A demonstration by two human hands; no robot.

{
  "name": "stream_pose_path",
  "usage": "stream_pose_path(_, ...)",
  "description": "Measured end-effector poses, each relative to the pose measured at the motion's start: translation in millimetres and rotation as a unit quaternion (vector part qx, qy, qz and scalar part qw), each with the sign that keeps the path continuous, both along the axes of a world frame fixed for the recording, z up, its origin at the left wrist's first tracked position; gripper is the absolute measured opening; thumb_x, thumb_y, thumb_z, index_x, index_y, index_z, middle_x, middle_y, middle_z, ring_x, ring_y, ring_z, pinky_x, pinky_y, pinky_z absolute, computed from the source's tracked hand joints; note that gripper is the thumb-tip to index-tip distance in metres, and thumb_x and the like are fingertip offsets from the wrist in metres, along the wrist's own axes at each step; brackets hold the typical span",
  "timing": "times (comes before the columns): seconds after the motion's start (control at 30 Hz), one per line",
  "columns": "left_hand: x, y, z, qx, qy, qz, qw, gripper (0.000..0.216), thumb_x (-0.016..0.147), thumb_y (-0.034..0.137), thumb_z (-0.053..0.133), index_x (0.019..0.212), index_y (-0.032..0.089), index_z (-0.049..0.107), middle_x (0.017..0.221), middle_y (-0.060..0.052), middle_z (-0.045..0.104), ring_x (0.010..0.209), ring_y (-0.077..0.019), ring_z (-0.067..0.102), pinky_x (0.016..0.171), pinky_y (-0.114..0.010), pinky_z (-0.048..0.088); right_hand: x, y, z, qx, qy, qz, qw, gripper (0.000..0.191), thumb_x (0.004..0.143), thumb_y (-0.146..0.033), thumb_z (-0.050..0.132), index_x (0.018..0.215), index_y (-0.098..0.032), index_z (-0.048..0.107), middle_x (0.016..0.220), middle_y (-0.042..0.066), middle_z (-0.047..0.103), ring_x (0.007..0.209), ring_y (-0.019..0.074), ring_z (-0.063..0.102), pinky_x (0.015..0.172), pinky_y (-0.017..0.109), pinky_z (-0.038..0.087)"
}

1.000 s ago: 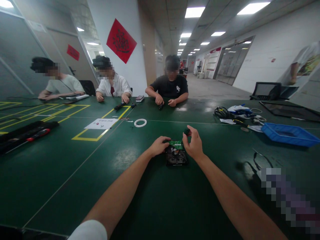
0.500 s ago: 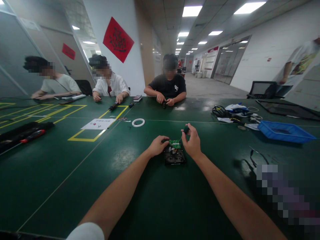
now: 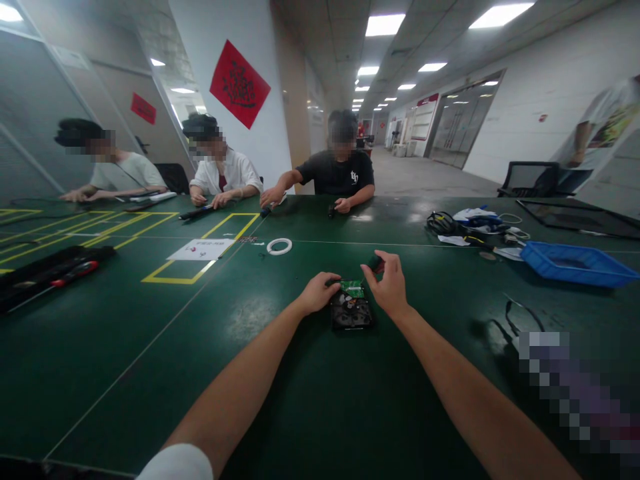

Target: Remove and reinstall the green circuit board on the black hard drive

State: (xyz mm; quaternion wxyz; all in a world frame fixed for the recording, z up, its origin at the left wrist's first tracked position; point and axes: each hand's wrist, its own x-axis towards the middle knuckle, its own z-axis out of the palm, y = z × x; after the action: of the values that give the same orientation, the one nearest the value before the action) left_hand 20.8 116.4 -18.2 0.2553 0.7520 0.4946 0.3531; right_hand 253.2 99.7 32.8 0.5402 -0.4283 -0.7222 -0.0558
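1. Tabletop point(image 3: 320, 400): green work surface. The work area lies at its middle, directly in front of the person; a blue tray point(image 3: 565, 272) stands well apart to the right.
2. Hands: apart from each other, one at each side of the work. The left hand point(image 3: 320, 292) touches the upper left corner of the unit; whether it clamps the corner or only rests there cannot be told. The right hand point(image 3: 390, 287) is raised near the upper right corner, thumb and fingertips pinched together.
3. Unit point(image 3: 350, 313): a black, drive-like housing, lying flat on the tabletop between the hands.
4. Circuit board point(image 3: 353, 288): green, at the far end of the unit, between the fingers of both hands.
5. Dark handle point(image 3: 374, 262): pinched in the right hand, above and beside the board. Any shaft below it is too fine to make out.
6. Step in hand (judgement): close work at the board's right edge, with the left hand bracing the unit.
7. Next move (judgement): calls for a steady unit, an upright handle and light, controlled fingertip turning or pressure, without slipping across the board.
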Motion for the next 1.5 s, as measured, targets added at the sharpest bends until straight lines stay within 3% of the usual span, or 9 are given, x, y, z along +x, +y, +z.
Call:
stream_pose_path(0.27, 0.4, -1.7, 3.0, -0.015, -0.003, -0.003, 1.000, 0.033, 0.094, 0.033, 0.061, 0.124, 0.020, 0.068, 0.123, -0.009, 0.065, 0.094, -0.0194, 0.066, 0.088, -0.033, 0.055, -2.8, 3.7, -9.2, 0.008, 0.022, 0.036, 0.999, 0.056, 0.098, -0.033, 0.053, 0.149, -0.019, 0.033, 0.131, 0.018, 0.056, 0.106, 0.0270, 0.064, 0.088, 0.048, 0.058)
stream_pose_path(0.5, 1.0, -1.8, 3.6, -0.023, 0.000, 0.003, 1.000, 0.034, 0.093, 0.031, 0.062, 0.125, 0.020, 0.068, 0.123, -0.009, 0.066, 0.096, -0.0198, 0.065, 0.089, -0.034, 0.055, -3.5, -0.7, -4.8, 0.009, -0.010, 0.023, 1.000, 0.052, 0.096, -0.036, 0.058, 0.144, -0.023, 0.043, 0.115, 0.012, 0.059, 0.096, 0.0254, 0.063, 0.085, 0.048, 0.058)
stream_pose_path(0.7, 0.8, -1.7, 4.8, -0.007, 0.012, 0.003, 1.000, 0.032, 0.093, 0.029, 0.062, 0.123, 0.019, 0.069, 0.122, -0.010, 0.067, 0.105, -0.0221, 0.064, 0.096, -0.035, 0.052, -1.8, 3.9, -9.0, 0.010, 0.029, 0.037, 0.999, 0.055, 0.097, -0.030, 0.054, 0.148, -0.020, 0.037, 0.130, 0.017, 0.055, 0.106, 0.0265, 0.063, 0.089, 0.048, 0.058)
stream_pose_path(1.03, 0.9, -1.9, 4.0, 0.007, 0.015, -0.003, 1.000, 0.032, 0.094, 0.030, 0.061, 0.122, 0.019, 0.069, 0.121, -0.009, 0.067, 0.107, -0.0223, 0.064, 0.097, -0.036, 0.051, -2.4, -2.0, -1.0, 0.017, 0.000, 0.031, 0.999, 0.047, 0.097, -0.030, 0.053, 0.142, -0.022, 0.044, 0.118, 0.014, 0.058, 0.100, 0.0263, 0.061, 0.087, 0.048, 0.057)
stream_pose_path(1.17, 1.1, -1.8, 4.7, 0.008, 0.015, -0.003, 1.000, 0.031, 0.093, 0.030, 0.061, 0.122, 0.020, 0.069, 0.120, -0.009, 0.067, 0.106, -0.0224, 0.064, 0.096, -0.035, 0.051, -2.1, -3.3, -0.5, 0.012, 0.005, 0.028, 1.000, 0.046, 0.095, -0.033, 0.057, 0.139, -0.024, 0.046, 0.114, 0.012, 0.055, 0.089, 0.0230, 0.060, 0.080, 0.045, 0.058)
stream_pose_path(1.5, 1.2, -0.7, 2.7, 0.004, 0.015, 0.003, 1.000, 0.032, 0.093, 0.029, 0.062, 0.123, 0.020, 0.069, 0.121, -0.010, 0.067, 0.107, -0.0226, 0.064, 0.097, -0.036, 0.051, -5.5, -2.0, -4.3, -0.028, 0.012, 0.055, 0.998, 0.053, 0.097, -0.030, 0.053, 0.146, -0.024, 0.037, 0.121, 0.013, 0.059, 0.093, 0.0237, 0.065, 0.088, 0.047, 0.058)
